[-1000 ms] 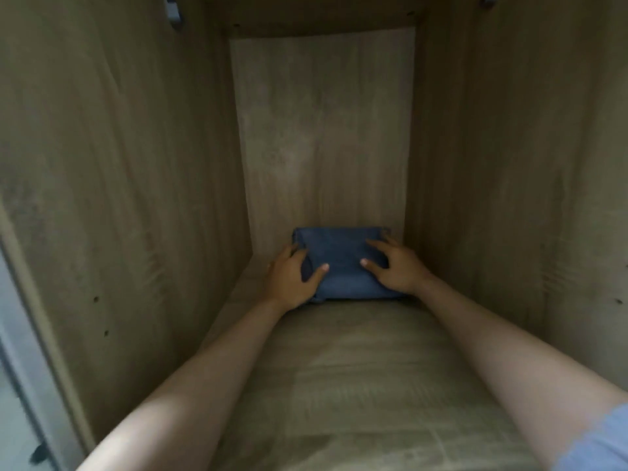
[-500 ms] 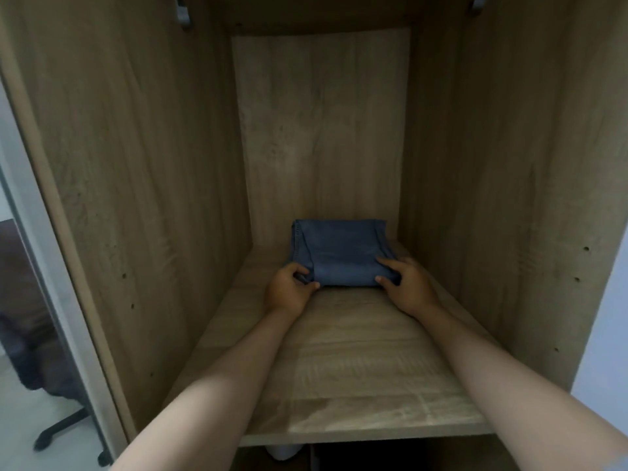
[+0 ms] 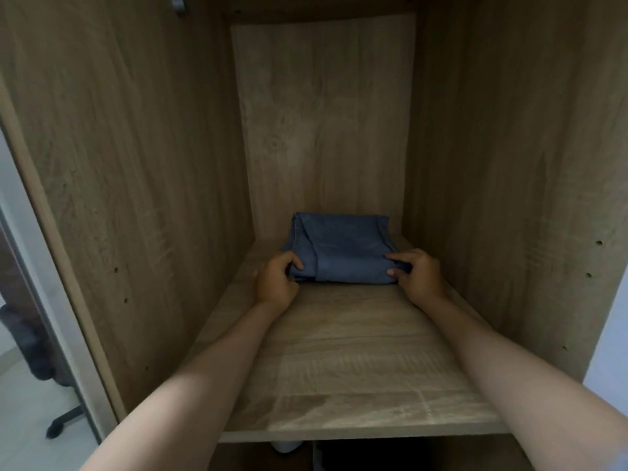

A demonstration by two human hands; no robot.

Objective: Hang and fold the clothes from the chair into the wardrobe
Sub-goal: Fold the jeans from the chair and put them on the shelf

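Both hands have slid back to the near corners of the folded blue jeans (image 3: 339, 253), which lie at the back of the wardrobe shelf (image 3: 356, 368). Left hand (image 3: 277, 283) pinches the near left corner; right hand (image 3: 416, 275) pinches the near right corner. Outside, at lower left, an office chair (image 3: 30, 348) shows.

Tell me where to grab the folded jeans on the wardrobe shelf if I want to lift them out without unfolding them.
Grip the folded jeans at their two near corners, coming from the open front, where the left hand and right hand hold now. The layers stack there, so pinching likely keeps them together.
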